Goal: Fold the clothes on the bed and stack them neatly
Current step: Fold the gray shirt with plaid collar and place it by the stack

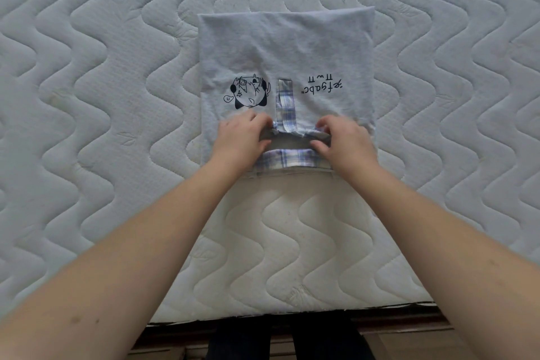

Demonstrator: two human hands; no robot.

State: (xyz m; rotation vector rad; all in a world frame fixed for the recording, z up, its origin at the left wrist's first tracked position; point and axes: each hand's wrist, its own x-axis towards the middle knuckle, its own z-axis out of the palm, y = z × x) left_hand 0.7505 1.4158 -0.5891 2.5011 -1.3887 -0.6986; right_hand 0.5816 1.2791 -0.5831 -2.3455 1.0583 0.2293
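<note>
— On the bed, right in the middle of the mattress, lies the shirt: pale blue, folded to a rectangle, its cartoon print and lettering upside down from where the person stands.

— And the hands?

— Both at the near edge, on the collar, which is checked in blue and white. The left hand pinches the neckline with curled fingers; the right hand does the same, thumb under the fabric.

— Anything else around it?

— A checked placket runs up between the hands. Beyond that, only wavy quilting and the mattress edge below the forearms.
</note>
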